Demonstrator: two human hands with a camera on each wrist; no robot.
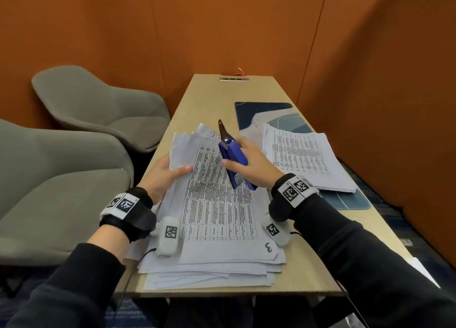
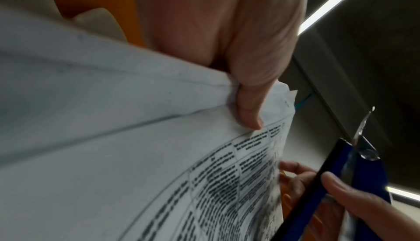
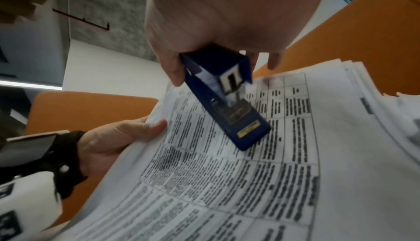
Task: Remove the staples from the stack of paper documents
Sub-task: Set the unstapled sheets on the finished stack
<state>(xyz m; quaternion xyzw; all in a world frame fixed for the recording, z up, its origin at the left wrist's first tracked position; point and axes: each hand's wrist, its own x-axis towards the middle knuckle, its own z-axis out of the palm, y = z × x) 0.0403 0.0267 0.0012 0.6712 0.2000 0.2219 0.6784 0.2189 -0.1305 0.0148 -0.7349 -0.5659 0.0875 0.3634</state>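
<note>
the right hand [image 1: 249, 165] is wrapped around a blue stapler [image 1: 233, 162], its metal prong raised above the paper stack [image 1: 217, 204] on the table [image 1: 209, 98], while the left hand [image 1: 167, 174] pinches folded-back sheets, so a careless dig could tear the corner.

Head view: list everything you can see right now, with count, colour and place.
Stapler: one, blue, metal remover tongue pointing away, held above the near stack.
Near paper stack: one, white printed tables, table's near end, top sheets lifted at the left.
Far paper stack: one, white, on the mat at right.
Mat: one, blue patterned, right side.
Table: one, light wood.
Chairs: two, grey, left.
Left hand: pinches the lifted sheets.
Right hand: grips the stapler.
</note>
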